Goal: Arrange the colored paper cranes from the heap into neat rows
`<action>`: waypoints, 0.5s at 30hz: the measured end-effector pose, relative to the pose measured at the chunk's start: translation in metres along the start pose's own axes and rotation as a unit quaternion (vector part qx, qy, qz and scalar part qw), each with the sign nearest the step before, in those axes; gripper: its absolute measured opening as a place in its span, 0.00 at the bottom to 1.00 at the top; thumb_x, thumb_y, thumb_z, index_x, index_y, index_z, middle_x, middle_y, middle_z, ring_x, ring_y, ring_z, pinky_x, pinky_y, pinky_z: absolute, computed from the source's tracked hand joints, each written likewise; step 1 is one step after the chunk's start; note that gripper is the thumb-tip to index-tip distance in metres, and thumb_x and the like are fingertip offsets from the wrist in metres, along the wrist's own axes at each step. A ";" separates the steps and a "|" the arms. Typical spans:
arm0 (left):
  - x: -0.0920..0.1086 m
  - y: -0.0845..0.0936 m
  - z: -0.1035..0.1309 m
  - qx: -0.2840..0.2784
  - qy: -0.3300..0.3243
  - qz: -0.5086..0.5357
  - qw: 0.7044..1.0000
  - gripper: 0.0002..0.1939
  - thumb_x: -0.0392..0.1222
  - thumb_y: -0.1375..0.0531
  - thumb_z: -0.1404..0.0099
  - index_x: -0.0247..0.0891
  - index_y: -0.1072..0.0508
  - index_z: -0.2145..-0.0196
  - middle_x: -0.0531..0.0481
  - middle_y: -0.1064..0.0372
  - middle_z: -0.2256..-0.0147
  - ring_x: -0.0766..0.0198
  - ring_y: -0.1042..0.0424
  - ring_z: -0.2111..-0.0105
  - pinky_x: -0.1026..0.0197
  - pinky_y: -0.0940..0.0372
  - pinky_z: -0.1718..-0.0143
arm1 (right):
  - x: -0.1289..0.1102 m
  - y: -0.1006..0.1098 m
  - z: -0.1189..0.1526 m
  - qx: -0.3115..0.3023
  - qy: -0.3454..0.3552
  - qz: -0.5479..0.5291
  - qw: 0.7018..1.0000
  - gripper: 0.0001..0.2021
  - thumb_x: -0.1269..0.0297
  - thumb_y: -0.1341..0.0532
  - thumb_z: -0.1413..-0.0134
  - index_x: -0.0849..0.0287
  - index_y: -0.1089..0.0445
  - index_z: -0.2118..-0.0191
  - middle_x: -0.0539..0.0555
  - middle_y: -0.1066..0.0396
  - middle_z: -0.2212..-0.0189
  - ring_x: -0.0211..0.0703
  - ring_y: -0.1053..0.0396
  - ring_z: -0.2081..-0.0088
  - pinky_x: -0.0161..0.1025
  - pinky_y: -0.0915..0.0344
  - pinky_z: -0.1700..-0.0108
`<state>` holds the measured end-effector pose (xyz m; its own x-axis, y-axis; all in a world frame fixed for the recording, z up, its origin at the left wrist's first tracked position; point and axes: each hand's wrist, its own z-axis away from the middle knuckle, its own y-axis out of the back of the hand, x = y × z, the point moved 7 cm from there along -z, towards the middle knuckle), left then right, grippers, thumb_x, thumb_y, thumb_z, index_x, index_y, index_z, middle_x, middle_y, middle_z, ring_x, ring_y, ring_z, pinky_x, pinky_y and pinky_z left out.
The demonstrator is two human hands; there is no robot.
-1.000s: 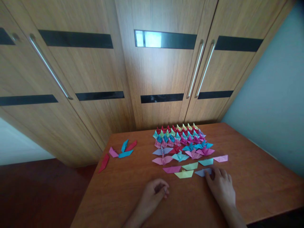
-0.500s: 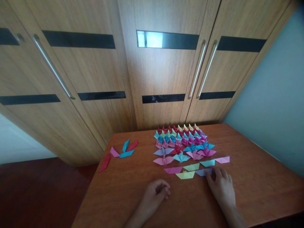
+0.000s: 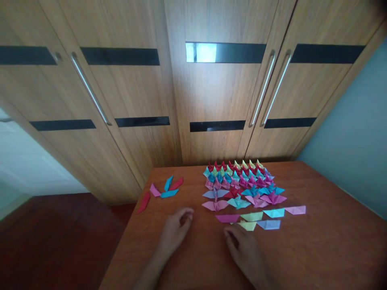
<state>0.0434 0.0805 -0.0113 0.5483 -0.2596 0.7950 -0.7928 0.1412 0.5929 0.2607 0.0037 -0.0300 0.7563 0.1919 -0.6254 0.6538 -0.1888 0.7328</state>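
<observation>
Leftward from the creased lavender paper [image 3: 269, 224], the right hand [image 3: 244, 246] has moved to the lower centre, beside the flat, slant-ended yellow paper [image 3: 249, 226]; its fingers curl loosely, contact unclear. Left of it, the left hand [image 3: 173, 233] has shifted up-left, fingers bent inward, nothing visible held; whether the tips meet, I cannot tell. Pointed paper cranes [image 3: 238, 202] stand in rows above, on smooth reddish wood [image 3: 326, 241].

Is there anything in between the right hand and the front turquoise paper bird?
Yes, flat folded papers. A yellow one lies by the right hand's fingertips, partly hidden. Past it, ends of the magenta one and pale green one lie before the turquoise bird.
</observation>
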 end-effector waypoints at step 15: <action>-0.095 0.118 -0.043 0.102 0.057 -0.403 0.908 0.19 0.42 0.51 0.35 0.32 0.31 0.51 0.38 0.34 0.53 0.49 0.33 0.54 0.50 0.38 0.52 | -0.041 -0.042 0.006 -0.098 0.020 -0.031 0.994 0.10 0.72 0.49 0.44 0.55 0.31 0.68 0.49 0.31 0.70 0.38 0.33 0.69 0.32 0.41 0.65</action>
<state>-0.0909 0.1625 -0.0119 0.9869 -0.0969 0.1286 -0.1482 -0.2335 0.9610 0.2021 -0.0020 -0.0371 0.7103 0.2357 -0.6632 0.6796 0.0156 0.7334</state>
